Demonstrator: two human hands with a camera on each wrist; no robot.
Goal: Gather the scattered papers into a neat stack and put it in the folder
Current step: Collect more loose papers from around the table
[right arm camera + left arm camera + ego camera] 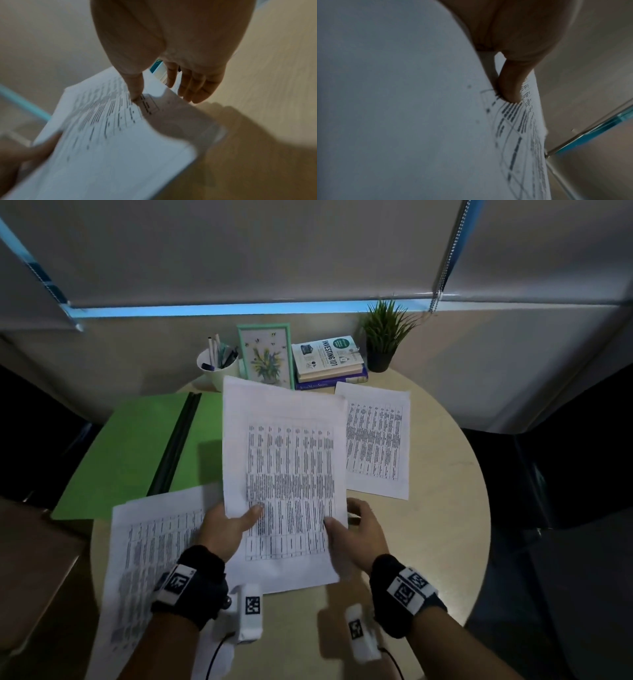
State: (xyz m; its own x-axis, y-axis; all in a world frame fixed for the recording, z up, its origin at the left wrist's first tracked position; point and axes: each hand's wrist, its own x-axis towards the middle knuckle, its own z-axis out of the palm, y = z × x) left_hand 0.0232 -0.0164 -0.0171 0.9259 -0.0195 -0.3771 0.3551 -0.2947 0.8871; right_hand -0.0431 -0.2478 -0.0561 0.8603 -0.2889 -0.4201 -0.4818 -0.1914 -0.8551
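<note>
Over the middle of the round table [442,529] I hold up a few printed sheets [284,460] bearing tables of text. My left hand [227,525] pinches their lower left edge, its thumb [508,86] on top and the fingers hidden beneath. My right hand [356,525] is at the lower right edge; its thumb [135,94] rests on the top sheet, while its fingers [192,86] lie straight past the edge. The green folder [137,446] lies open at the left. One loose sheet [376,440] lies at the right, another [150,549] at the near left under my left forearm.
Along the back of the table stand a white cup of pens [217,368], a framed flower picture [265,354], a small stack of books [329,361] and a potted plant [385,333]. Behind them is a wall with lowered blinds. Dark chairs flank the table.
</note>
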